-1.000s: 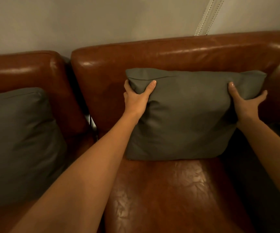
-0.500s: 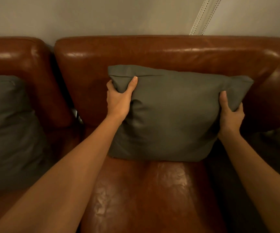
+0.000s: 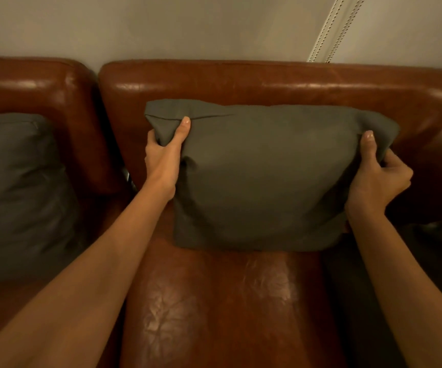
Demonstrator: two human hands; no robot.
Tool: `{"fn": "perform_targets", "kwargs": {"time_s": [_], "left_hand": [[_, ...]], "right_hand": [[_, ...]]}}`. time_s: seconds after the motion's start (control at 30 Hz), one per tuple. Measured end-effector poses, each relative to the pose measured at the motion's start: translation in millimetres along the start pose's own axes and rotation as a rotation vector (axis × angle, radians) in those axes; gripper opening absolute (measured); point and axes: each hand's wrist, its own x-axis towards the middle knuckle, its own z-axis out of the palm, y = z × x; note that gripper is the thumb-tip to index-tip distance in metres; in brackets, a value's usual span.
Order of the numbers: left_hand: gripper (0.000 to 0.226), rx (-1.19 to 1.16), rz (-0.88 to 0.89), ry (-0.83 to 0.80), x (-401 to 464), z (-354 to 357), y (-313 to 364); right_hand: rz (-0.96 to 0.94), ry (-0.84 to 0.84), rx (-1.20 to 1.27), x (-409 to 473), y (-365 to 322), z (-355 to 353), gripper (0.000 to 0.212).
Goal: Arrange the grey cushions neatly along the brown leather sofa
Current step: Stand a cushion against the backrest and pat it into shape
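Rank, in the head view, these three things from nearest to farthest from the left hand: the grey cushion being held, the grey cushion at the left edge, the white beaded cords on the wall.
1. Held grey cushion, in the left hand, centre seat.
2. Second grey cushion, on the left seat.
3. White beaded cords, upper right, on the wall.

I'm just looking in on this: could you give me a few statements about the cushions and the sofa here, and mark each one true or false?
1. Both hands hold the same grey cushion. True: the left hand grips its upper left corner, the right hand its upper right.
2. That cushion lies flat on the seat. False: it stands upright against the backrest of the brown leather sofa.
3. A second grey cushion sits on the left sofa section. True.
4. The two cushions touch. False: they stand apart, on separate sections.
5. The sofa stands against a wall. True.
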Motion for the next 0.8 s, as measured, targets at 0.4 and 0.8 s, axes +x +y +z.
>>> {"fn": "perform_targets", "kwargs": {"time_s": [0.4,0.8], "left_hand": [[0.081,-0.454,-0.204,0.045,-26.3,-33.2,-44.8],[0.079,0.103,-0.402,0.483,-4.1,-80.8,-66.3]], "right_hand": [[-0.548,-0.223,-0.244,5.1,-128.7,68.1,0.049],[-0.823,-0.879,-0.585,-64.1,-117.2,136.6,0.064]]}}
